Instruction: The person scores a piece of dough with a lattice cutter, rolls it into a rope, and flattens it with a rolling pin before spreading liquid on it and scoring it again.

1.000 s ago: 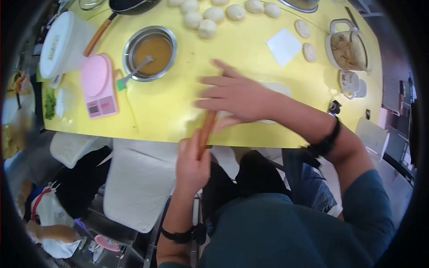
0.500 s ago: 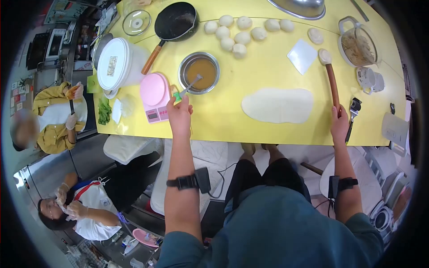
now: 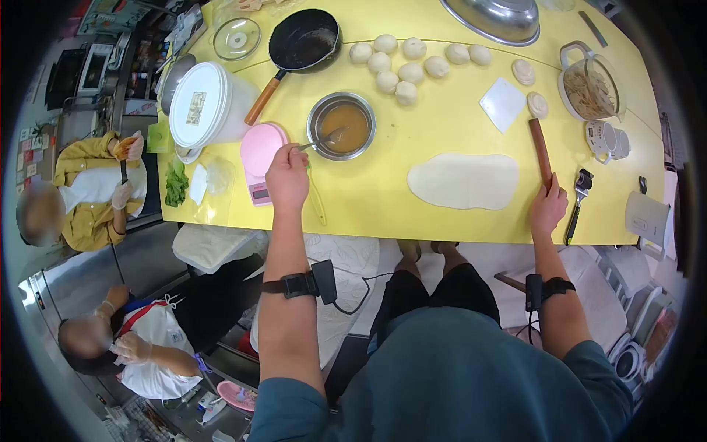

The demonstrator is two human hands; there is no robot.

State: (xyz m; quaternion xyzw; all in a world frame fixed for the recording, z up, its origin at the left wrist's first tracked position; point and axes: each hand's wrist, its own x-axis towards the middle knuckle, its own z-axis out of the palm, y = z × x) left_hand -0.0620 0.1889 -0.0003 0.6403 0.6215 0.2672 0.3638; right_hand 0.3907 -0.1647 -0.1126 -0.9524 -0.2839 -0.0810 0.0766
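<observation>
My left hand [image 3: 287, 177] is closed around the handle of a metal spoon [image 3: 318, 141]. The spoon's other end dips into brown liquid in a steel bowl [image 3: 370, 140]. Beside that hand are a pink kitchen scale [image 3: 262, 149] and a thin yellow-green tool [image 3: 317, 200], partly hidden by the hand. In my right hand [image 3: 549, 205] is a brown wooden rolling pin [image 3: 540, 151], gripped at its near end. Its far tip points at a coiled dough piece [image 3: 537, 105]. Between my hands a flat, rolled-out dough sheet [image 3: 464, 181] lies on the yellow table.
Several dough balls [image 3: 411, 72] and a white scraper [image 3: 503, 104] lie farther back. A frying pan [image 3: 304, 40] and white tub [image 3: 210, 103] stand left. Right are a glass pitcher [image 3: 589, 88], cups [image 3: 602, 140] and a peeler-like tool [image 3: 579, 206]. Two people work at left.
The whole view has shifted slightly. My left hand has turned over the spoon handle, and the spoon lies lower across the bowl. The rolling pin has drawn back a little from the coiled dough.
</observation>
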